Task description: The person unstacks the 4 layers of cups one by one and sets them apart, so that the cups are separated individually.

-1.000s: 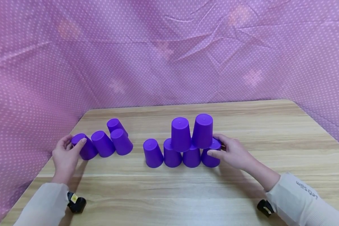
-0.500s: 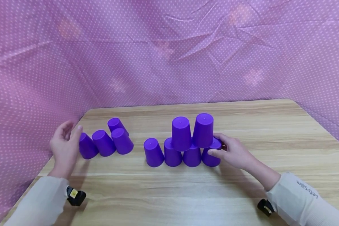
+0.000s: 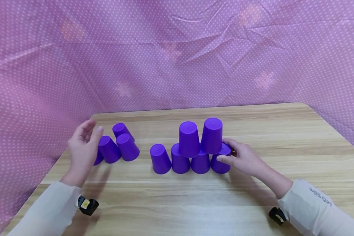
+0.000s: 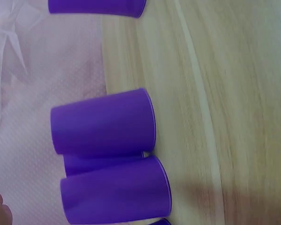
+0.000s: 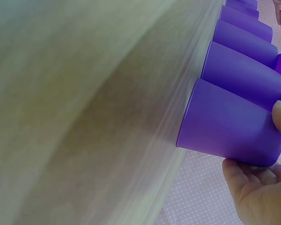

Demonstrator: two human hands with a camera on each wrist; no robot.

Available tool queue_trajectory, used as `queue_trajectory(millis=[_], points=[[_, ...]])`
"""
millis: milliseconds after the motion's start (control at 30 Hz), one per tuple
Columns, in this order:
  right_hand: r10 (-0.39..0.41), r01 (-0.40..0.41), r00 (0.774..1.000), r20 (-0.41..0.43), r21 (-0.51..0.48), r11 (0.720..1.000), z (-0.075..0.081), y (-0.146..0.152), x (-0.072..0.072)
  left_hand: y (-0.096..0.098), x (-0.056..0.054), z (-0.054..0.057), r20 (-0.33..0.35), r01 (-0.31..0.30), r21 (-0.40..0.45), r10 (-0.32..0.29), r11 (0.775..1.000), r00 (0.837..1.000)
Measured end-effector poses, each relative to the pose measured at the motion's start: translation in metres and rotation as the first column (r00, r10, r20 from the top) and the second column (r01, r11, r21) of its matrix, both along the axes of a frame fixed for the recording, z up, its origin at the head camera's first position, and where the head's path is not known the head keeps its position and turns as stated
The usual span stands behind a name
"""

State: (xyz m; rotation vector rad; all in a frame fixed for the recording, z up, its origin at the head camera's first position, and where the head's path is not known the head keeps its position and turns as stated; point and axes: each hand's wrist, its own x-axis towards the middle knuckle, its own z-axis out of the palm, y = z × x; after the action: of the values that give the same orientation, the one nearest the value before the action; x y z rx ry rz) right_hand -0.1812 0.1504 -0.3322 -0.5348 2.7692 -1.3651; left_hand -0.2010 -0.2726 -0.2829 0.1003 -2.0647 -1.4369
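Observation:
Several purple cups stand upside down in a row, and my right hand (image 3: 244,159) grips the rightmost one (image 5: 234,124) between thumb and fingers. Two more upside-down cups, a left one (image 3: 189,139) and a right one (image 3: 211,136), sit on top of that row. The row's leftmost cup (image 3: 160,159) has nothing on it. My left hand (image 3: 84,147) is raised, fingers loosely bent and holding nothing, by a group of several purple cups on the left. It partly hides the group's leftmost cup (image 3: 98,158). Beside that stands another upside-down cup (image 3: 110,150).
Two further cups of the left group stand close together, a front one (image 3: 127,148) and a back one (image 3: 121,129). All rest on a wooden table (image 3: 177,203). A pink dotted cloth (image 3: 165,59) hangs behind and at the sides.
My left hand has let go of the leftmost cup of the left group, lifted, and moved right over that group. My right hand has stayed on its cup.

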Motion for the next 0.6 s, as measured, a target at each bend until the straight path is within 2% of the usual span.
queue_trajectory(millis=[200, 367, 500, 600], points=[[0.003, -0.003, 1.0, 0.006, -0.005, 1.0, 0.0, 0.0, 0.0, 0.012, 0.005, -0.001, -0.011, 0.083, -0.095, -0.084, 0.992, 0.996], [0.005, -0.005, 1.0, 0.02, -0.018, 1.0, 0.0, -0.001, 0.0, 0.028, 0.011, 0.002, -0.021, 0.143, -0.191, -0.15, 0.971, 0.989], [0.003, -0.002, 1.0, 0.017, -0.02, 1.0, -0.001, -0.001, 0.0, 0.044, 0.017, 0.001, -0.056, 0.217, -0.253, -0.238, 0.943, 0.97], [0.003, -0.003, 1.0, 0.011, -0.019, 1.0, -0.002, 0.0, 0.0, 0.056, 0.019, 0.001, -0.05, 0.285, -0.288, -0.311, 0.914, 0.949]])
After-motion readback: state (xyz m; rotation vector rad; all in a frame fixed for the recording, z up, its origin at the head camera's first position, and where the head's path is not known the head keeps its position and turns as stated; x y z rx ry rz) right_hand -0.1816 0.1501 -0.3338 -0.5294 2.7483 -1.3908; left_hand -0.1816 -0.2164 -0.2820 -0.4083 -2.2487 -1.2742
